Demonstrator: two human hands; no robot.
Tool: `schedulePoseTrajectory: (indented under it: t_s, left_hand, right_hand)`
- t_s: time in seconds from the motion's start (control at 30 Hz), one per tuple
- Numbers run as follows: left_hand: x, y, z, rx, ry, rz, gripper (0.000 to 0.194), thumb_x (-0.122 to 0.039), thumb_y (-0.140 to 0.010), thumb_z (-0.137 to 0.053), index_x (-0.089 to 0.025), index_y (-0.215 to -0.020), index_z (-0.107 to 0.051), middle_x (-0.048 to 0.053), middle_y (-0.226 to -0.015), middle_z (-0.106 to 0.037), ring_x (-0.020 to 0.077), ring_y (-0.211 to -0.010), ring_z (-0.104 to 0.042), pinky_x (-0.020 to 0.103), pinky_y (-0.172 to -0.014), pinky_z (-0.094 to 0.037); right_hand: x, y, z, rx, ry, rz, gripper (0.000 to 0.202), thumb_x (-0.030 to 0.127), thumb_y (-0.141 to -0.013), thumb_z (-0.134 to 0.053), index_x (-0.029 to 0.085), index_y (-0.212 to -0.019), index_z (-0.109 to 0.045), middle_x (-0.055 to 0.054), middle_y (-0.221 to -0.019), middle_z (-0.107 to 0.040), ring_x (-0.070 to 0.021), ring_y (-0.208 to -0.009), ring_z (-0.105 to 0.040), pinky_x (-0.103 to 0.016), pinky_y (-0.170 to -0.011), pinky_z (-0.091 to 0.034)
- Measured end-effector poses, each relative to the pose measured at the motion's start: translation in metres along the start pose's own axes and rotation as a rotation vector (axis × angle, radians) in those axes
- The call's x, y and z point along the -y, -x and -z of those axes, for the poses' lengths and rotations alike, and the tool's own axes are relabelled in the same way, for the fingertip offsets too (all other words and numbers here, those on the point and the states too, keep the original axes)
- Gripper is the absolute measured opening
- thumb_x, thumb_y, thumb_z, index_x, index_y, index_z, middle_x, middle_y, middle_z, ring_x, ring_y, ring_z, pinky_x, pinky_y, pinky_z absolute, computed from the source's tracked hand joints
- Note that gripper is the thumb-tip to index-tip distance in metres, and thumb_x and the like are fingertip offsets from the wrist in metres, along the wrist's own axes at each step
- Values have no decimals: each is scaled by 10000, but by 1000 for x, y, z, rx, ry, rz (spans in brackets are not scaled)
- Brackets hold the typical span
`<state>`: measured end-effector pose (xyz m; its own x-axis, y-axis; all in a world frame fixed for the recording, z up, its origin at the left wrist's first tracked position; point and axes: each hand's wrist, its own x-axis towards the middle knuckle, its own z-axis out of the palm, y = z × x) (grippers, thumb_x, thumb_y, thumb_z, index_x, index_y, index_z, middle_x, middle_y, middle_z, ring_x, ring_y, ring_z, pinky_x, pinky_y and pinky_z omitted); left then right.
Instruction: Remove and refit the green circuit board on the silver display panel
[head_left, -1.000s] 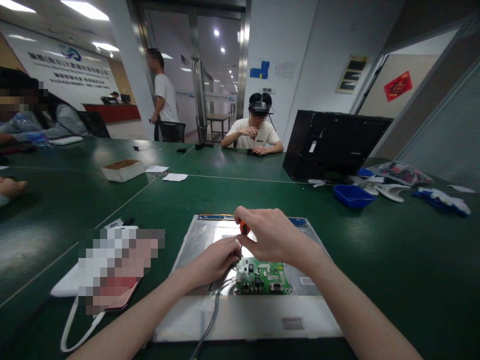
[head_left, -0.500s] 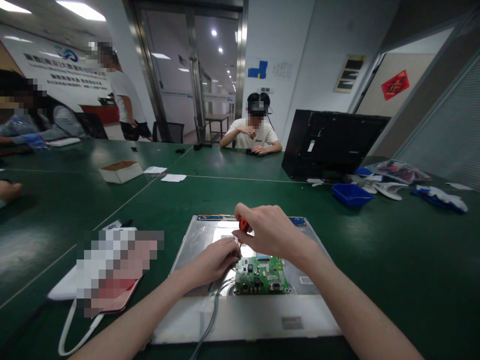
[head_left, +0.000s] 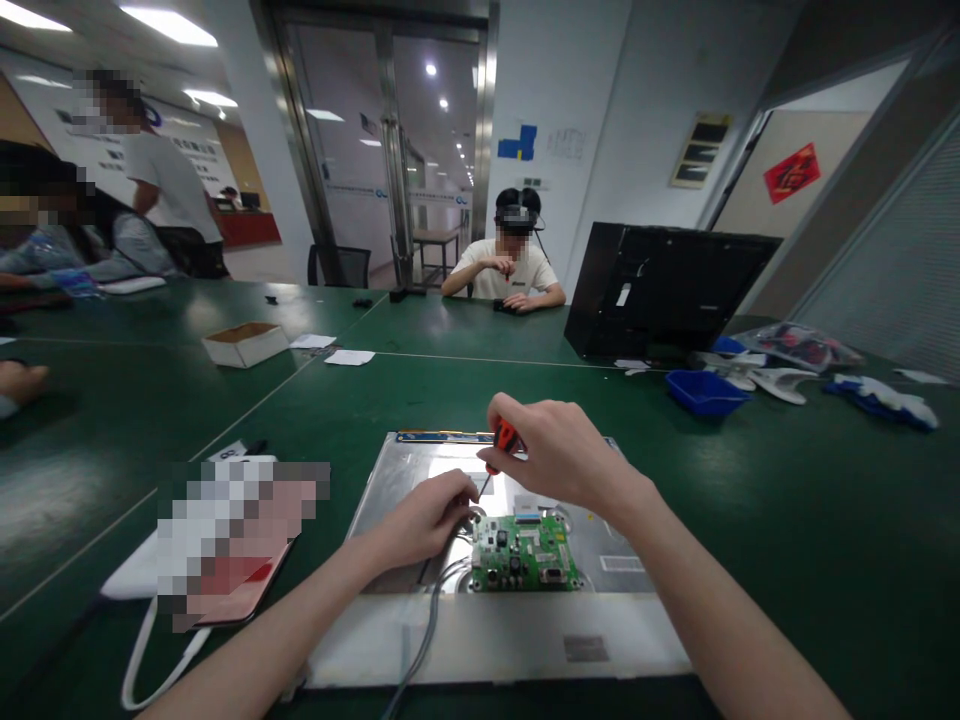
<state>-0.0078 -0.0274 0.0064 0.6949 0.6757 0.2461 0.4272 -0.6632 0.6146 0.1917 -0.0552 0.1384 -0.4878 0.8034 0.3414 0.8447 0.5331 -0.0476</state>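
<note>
My right hand (head_left: 559, 448) grips the red and black handle of a screwdriver (head_left: 504, 438), tilted with its thin shaft pointing down to the left. The shaft's tip is by the fingertips of my left hand (head_left: 433, 512), near the upper left corner of a green circuit board (head_left: 525, 550). My left fingers are pinched together; what they hold, if anything, is hidden. The board lies on the metal back of a flat display panel (head_left: 465, 640). A grey cable (head_left: 429, 625) runs from the board's left side toward me.
Left of the panel lie a pink phone (head_left: 251, 590) and a white device with a white cable (head_left: 135, 650). Farther off are an open white box (head_left: 246, 345), a blue tray (head_left: 706, 392), a black monitor (head_left: 667, 290) and gloves (head_left: 885, 398). A person (head_left: 510, 265) sits opposite; others are at left.
My right hand and the screwdriver have shifted slightly up and to the right, showing more of the shaft. My left hand stays nearly in place. A walking person has moved left in the background.
</note>
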Motion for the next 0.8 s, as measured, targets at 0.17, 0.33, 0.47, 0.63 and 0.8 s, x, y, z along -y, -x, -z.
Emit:
schedulePoseTrajectory:
  t_s: [0.17, 0.33, 0.47, 0.63, 0.8]
  left_hand:
    - [17, -2, -4, -243, -97, 97, 132, -117, -840, -427, -183, -930, -499, 67, -949, -561, 220, -898, -521, 354, -805, -425]
    - [29, -6, -7, -226, -187, 137, 183, -173, -869, -427, -181, -1035, -500, 97, -1051, -552, 248, -997, -504, 405, -891, -408]
    - [28, -10, -5, -157, -266, 140, 191, -181, -872, -414, -186, -1034, -515, 88, -1040, -556, 251, -1000, -496, 404, -898, -392]
    - [28, -12, -3, -156, -264, 132, 199, -180, -901, -373, -185, -1038, -518, 88, -1058, -556, 243, -1010, -501, 389, -890, -389]
    - [36, -17, -3, -156, -287, 153, 201, -168, -893, -380, -184, -1036, -521, 89, -1064, -560, 242, -1013, -497, 385, -888, -386]
  right_hand:
    - [-12, 2, 8, -79, -1, -66, 270, 426, -810, -625, 221, -923, -491, 5, -716, -631, -150, -598, -548, -256, -527, -258]
    - [-17, 1, 9, -120, -26, -94, 261, 415, -807, -631, 223, -921, -496, 12, -709, -630, -148, -605, -559, -259, -540, -277]
    - [-17, -4, 6, -103, -31, -72, 255, 414, -814, -619, 220, -932, -503, 12, -711, -633, -145, -602, -553, -257, -530, -268]
    - [-19, -12, 1, -98, -12, -45, 258, 410, -813, -630, 224, -934, -499, 16, -714, -627, -142, -600, -538, -249, -525, -261]
    - [-25, -17, -3, -98, -13, -40, 259, 410, -809, -635, 225, -941, -511, 15, -718, -627, -143, -615, -542, -247, -536, -258]
